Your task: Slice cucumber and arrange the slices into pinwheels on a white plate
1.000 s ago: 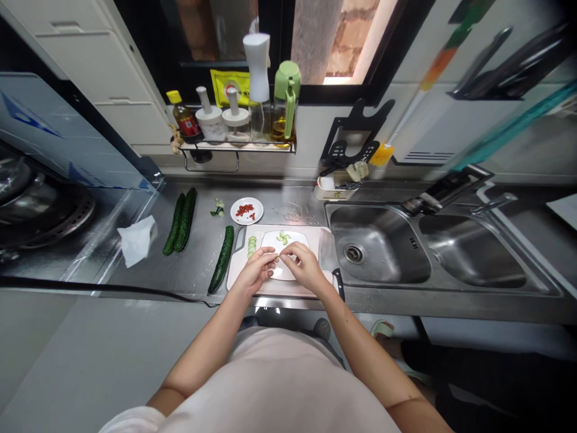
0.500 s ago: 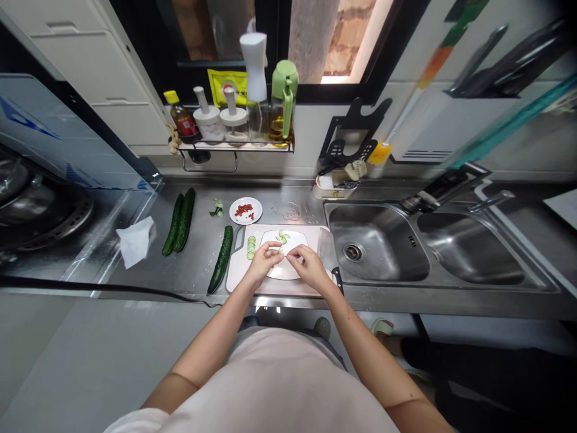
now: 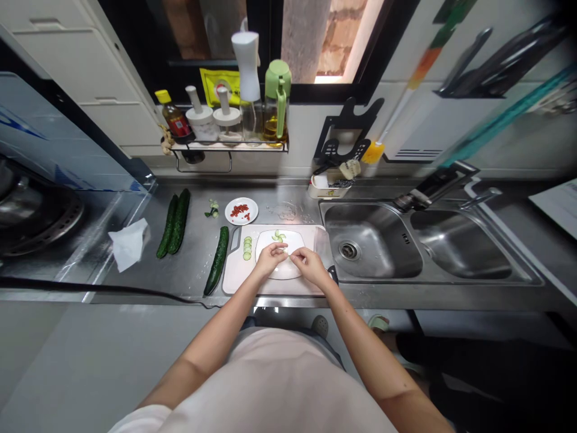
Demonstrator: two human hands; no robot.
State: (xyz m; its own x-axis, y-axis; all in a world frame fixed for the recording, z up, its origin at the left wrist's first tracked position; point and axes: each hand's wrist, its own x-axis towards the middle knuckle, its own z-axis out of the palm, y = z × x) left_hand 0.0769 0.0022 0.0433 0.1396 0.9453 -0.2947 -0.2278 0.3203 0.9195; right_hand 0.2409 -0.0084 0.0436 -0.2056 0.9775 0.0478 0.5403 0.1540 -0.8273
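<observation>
My left hand [image 3: 271, 259] and my right hand [image 3: 309, 265] meet over a white plate [image 3: 288, 274], fingertips pinched close together. Between them is a small pale piece that looks like a cucumber slice [image 3: 286, 251], mostly hidden by the fingers. On the plate's far part lie several curved cucumber slices [image 3: 278, 236]. The plate rests on a pale pink cutting board [image 3: 234, 278]. To the left on that board runs a row of overlapping cucumber slices [image 3: 247, 248]. A whole cucumber [image 3: 217, 261] lies just beside the board's left edge.
Two more cucumbers [image 3: 174, 224] and a paper towel [image 3: 129, 245] lie left. Behind the board are a small plate [image 3: 229, 217] of red bits and some cucumber scraps [image 3: 213, 208]. A knife handle [image 3: 333, 275] shows at the board's right, near the double sink [image 3: 374, 240].
Both hands stay over the plate, fingertips still pinched together, with a slight shift of the fingers. The whole view has drifted a little. The slices on the plate look the same.
</observation>
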